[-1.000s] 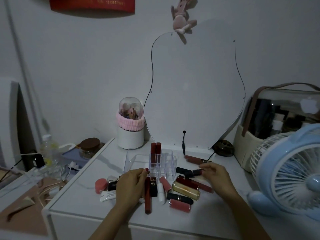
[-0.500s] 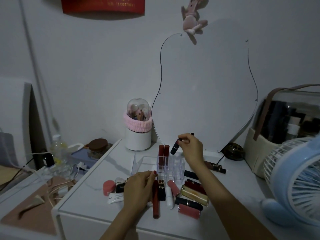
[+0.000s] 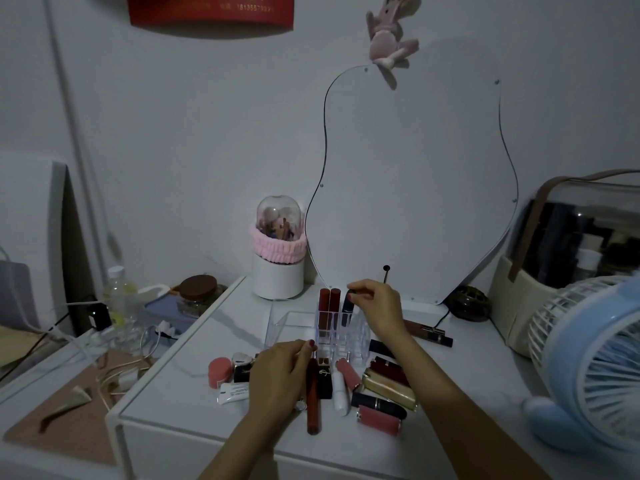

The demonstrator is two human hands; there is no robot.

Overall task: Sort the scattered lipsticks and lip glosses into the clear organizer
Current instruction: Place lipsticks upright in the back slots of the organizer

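Fingertips (image 3: pixel 353 295) of the right hand (image 3: pixel 379 308) pinch the cap of one dark tube (image 3: pixel 347 305), upright in a slot of the clear organizer (image 3: pixel 277 327) directly below them. Just left of those fingers, two red tubes (image 3: pixel 329 306) stand side by side in the organizer's back row. Half a second ago the dark tube was tilted in the air above the slots; now it sits partly inside one. Nearer the viewer, the left hand (image 3: pixel 280 379) rests palm down, fingers loosely curved, over a long red gloss (image 3: pixel 312 407). Right of that hand lie roughly eight more scattered lipsticks (image 3: pixel 381 393): red, pink, gold, white, black.
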